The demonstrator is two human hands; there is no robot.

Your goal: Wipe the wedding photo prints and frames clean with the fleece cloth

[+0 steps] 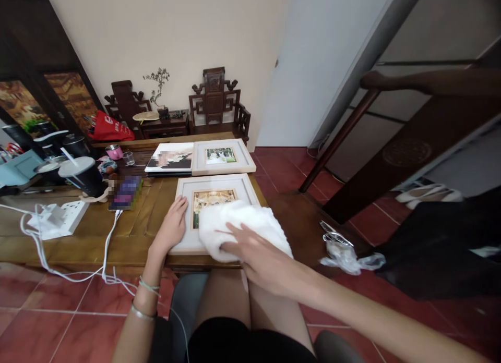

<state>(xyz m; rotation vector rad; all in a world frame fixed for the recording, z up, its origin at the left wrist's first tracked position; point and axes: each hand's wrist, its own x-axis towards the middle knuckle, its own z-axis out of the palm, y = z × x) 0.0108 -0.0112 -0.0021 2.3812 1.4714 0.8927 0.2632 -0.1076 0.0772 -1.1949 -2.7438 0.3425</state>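
A light wooden picture frame point(182, 196) lies flat at the near right of the table, a photo in its middle. My left hand point(174, 222) rests on the frame's left edge, fingers stretched out. Over the lower right of the frame, my right hand point(248, 245) presses a fluffy white cloth point(235, 214), its fingers on top and partly sunk into the folds. The cloth hides part of the photo and the frame's lower right corner. Just behind lie a second picture frame point(246, 157) and a white photo panel point(168, 165), side by side.
On the left of the wooden table point(152, 209) are a power strip point(66, 219) with white cables, a phone point(127, 192) and a dark lidded cup point(84, 175). A wooden chair point(352, 154) stands to the right, a plastic bag point(346, 256) on its seat.
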